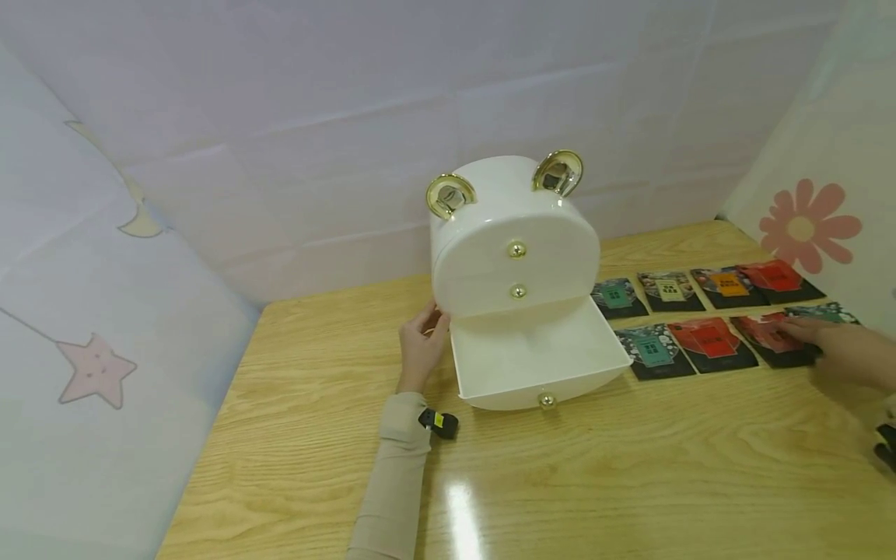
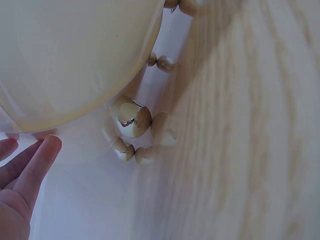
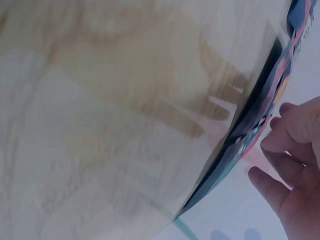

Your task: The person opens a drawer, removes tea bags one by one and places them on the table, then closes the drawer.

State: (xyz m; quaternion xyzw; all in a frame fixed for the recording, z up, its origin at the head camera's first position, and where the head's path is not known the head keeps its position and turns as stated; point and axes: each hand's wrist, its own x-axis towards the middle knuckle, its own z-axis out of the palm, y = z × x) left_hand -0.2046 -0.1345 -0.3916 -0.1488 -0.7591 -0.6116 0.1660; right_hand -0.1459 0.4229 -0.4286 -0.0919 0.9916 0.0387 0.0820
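A white rounded storage box (image 1: 516, 225) with gold bear ears stands on the table, its bottom drawer (image 1: 542, 350) pulled out. No contents show in that drawer. My left hand (image 1: 422, 350) touches the box's left side low down, its fingers (image 2: 37, 167) fairly straight in the left wrist view. Over at the right, my right hand (image 1: 840, 346) hovers above the front row of flat packets, its fingertips over a red-and-black packet (image 1: 773, 340). In the right wrist view the right hand (image 3: 297, 155) has thumb and fingers apart, with nothing visible between them.
Several more packets lie in two rows right of the box, among them a red one (image 1: 712, 342), a green-labelled one (image 1: 656, 350) and an orange-labelled one (image 1: 729, 285). Pale cloth walls (image 1: 336, 171) border the wooden table (image 1: 315, 404) at the back and sides.
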